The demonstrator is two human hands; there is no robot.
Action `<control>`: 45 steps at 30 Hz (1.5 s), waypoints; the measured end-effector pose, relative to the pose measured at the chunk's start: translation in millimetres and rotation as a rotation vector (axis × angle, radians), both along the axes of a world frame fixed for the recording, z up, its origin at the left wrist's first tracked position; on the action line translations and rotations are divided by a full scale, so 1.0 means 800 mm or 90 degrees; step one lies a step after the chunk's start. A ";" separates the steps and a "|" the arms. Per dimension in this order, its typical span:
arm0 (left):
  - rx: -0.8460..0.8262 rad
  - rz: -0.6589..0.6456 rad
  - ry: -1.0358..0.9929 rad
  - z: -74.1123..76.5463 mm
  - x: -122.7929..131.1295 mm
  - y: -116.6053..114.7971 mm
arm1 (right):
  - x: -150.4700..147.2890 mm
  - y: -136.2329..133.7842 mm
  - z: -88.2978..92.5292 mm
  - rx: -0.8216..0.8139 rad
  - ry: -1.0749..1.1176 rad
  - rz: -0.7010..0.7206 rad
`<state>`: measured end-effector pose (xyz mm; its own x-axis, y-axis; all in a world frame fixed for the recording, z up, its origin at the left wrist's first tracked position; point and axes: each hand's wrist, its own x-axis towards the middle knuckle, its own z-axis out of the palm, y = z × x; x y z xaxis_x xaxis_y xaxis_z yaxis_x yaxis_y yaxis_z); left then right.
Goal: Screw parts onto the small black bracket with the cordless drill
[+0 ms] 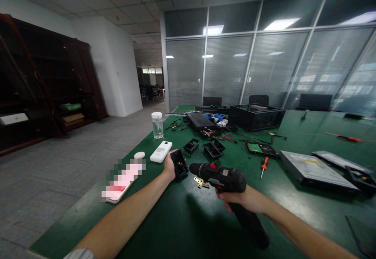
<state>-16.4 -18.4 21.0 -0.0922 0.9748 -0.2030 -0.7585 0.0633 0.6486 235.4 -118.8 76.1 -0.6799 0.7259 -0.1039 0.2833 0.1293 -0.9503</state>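
My left hand (169,165) is closed around a small black plastic box (179,164), tilted so its hollow inside faces right; small brass-coloured bits show within. In my right hand (235,197) is a black cordless drill (225,177), its chuck pointing left at the box. The drill's tip is close to the box's edge; whether they touch I cannot tell. Several brass-coloured metal plates (199,182) lie on the green table under the drill. Beyond them are a black plastic frame (191,146) and a stack of similar black frames (214,149).
On the left stand a clear jar (158,125), a white device (161,151) and a phone (123,182). To the right lie an orange screwdriver (264,163), an opened green circuit board (257,148) and a silver drive (315,171). A black computer case (255,117) and cables sit behind.
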 end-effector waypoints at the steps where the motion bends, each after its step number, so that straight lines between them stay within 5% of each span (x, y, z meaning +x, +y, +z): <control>1: 0.025 -0.001 0.023 -0.002 0.000 0.001 | 0.000 0.000 0.000 -0.006 0.003 -0.001; 30: 0.034 -0.020 0.051 -0.004 -0.002 0.006 | -0.005 -0.005 0.003 0.023 0.001 -0.007; 45: 0.030 -0.050 0.033 -0.004 -0.004 0.007 | 0.001 -0.002 0.000 -0.077 0.079 -0.002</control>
